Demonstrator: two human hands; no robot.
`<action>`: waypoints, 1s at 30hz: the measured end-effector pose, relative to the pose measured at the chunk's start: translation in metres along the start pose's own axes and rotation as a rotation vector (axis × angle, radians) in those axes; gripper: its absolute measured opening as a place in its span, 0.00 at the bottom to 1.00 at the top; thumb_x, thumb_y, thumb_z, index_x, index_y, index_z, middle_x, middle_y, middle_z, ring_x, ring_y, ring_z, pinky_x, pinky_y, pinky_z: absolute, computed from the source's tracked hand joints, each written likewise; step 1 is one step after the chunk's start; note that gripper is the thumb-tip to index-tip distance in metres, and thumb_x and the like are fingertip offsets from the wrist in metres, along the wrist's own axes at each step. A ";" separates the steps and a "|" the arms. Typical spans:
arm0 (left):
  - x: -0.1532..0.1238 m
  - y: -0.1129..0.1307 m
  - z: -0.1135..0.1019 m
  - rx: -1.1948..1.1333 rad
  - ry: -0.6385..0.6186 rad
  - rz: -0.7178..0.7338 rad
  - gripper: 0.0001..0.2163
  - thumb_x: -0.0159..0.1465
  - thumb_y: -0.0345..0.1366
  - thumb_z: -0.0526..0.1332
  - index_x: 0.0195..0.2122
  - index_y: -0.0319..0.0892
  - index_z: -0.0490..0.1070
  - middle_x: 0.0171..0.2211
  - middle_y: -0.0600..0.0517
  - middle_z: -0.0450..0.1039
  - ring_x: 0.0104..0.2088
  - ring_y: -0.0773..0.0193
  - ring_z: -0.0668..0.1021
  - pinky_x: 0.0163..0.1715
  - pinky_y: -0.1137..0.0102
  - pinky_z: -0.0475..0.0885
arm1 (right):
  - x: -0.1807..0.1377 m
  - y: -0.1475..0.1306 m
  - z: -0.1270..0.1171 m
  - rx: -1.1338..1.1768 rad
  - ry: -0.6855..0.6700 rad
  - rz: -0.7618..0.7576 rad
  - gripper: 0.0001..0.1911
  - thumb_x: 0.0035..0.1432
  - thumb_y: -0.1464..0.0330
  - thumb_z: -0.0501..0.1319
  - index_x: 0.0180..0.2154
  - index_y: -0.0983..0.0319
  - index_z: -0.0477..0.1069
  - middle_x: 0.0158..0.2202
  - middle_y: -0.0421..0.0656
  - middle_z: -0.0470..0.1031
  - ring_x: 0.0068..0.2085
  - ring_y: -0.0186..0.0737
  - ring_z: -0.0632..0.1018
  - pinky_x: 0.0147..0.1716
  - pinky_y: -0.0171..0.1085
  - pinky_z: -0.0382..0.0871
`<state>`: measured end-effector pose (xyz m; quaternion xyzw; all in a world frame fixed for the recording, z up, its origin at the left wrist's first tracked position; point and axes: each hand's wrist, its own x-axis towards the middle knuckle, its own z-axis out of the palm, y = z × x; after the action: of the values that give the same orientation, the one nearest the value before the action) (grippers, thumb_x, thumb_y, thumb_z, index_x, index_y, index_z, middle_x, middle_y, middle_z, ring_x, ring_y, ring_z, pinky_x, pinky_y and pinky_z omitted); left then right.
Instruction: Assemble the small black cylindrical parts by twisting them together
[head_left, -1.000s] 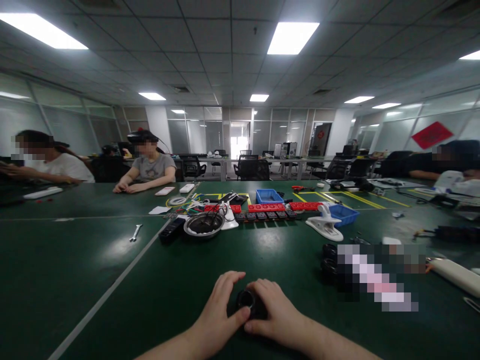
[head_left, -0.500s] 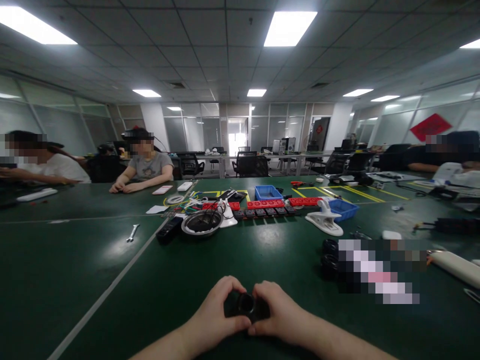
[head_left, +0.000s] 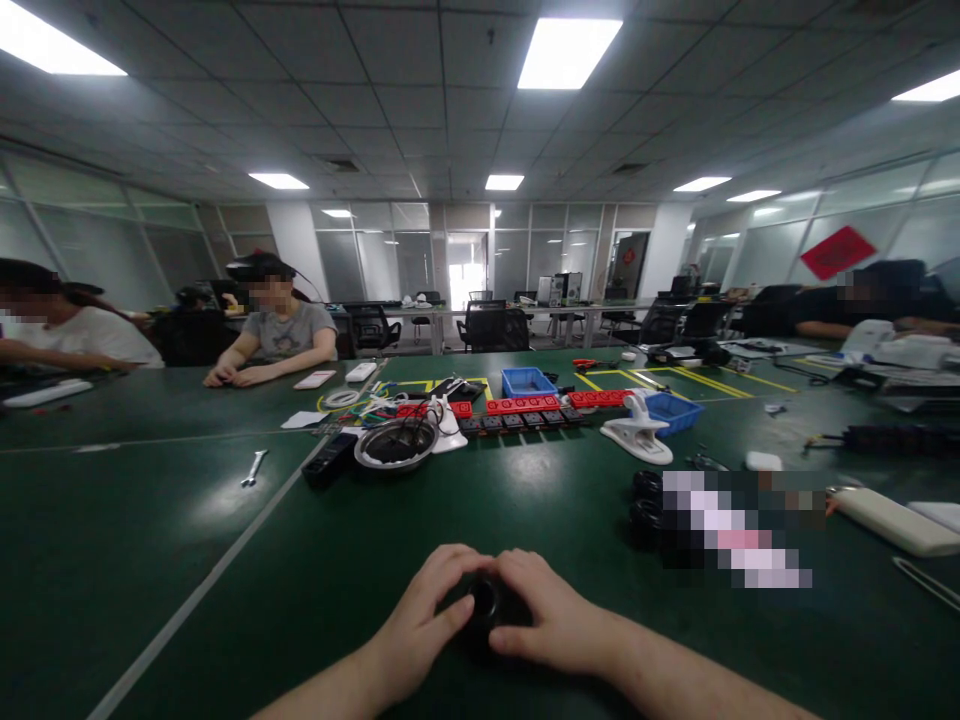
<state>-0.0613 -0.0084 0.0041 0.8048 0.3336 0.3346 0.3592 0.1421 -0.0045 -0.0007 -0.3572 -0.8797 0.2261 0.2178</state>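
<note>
A small black round part [head_left: 486, 604] with a hole in its middle rests on the green table [head_left: 225, 520] near the front edge. My left hand [head_left: 420, 625] curls round its left side, fingers bent over the top. My right hand [head_left: 547, 610] covers its right side, fingers closed onto it. Both hands grip the part between them; most of it is hidden under the fingers.
Further back lie a metal bowl [head_left: 395, 444] with wires, a black block [head_left: 328, 460], red and black strips [head_left: 525, 405], blue bins [head_left: 526, 381], a white clamp [head_left: 636, 432] and a wrench [head_left: 253, 467]. Black rings [head_left: 646, 505] sit to the right. People sit at the far left and right.
My hands have closed tighter over the black part, and the whole view has shifted slightly left and down. The other things on the table have not moved.
</note>
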 end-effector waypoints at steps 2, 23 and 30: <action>0.001 0.003 -0.002 -0.012 -0.028 0.031 0.20 0.60 0.51 0.50 0.47 0.47 0.67 0.45 0.48 0.65 0.47 0.55 0.67 0.49 0.61 0.61 | 0.001 0.002 0.000 -0.042 -0.055 0.003 0.27 0.45 0.56 0.62 0.46 0.61 0.63 0.40 0.44 0.67 0.40 0.43 0.67 0.41 0.42 0.58; -0.005 -0.006 0.009 0.057 0.022 -0.052 0.23 0.60 0.48 0.52 0.55 0.48 0.54 0.54 0.48 0.58 0.53 0.53 0.62 0.53 0.58 0.57 | 0.001 -0.008 0.003 -0.164 -0.007 0.037 0.30 0.42 0.47 0.60 0.40 0.62 0.64 0.37 0.44 0.68 0.38 0.43 0.68 0.38 0.40 0.59; -0.004 -0.011 0.004 -0.017 0.002 0.048 0.20 0.62 0.46 0.48 0.55 0.49 0.58 0.54 0.50 0.61 0.55 0.53 0.58 0.55 0.57 0.51 | 0.003 -0.002 -0.009 0.057 -0.129 0.019 0.22 0.43 0.63 0.65 0.41 0.62 0.67 0.40 0.44 0.69 0.42 0.43 0.68 0.43 0.40 0.60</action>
<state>-0.0643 -0.0070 -0.0082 0.8091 0.3118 0.3469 0.3576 0.1441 -0.0012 0.0082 -0.3437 -0.8818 0.2755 0.1685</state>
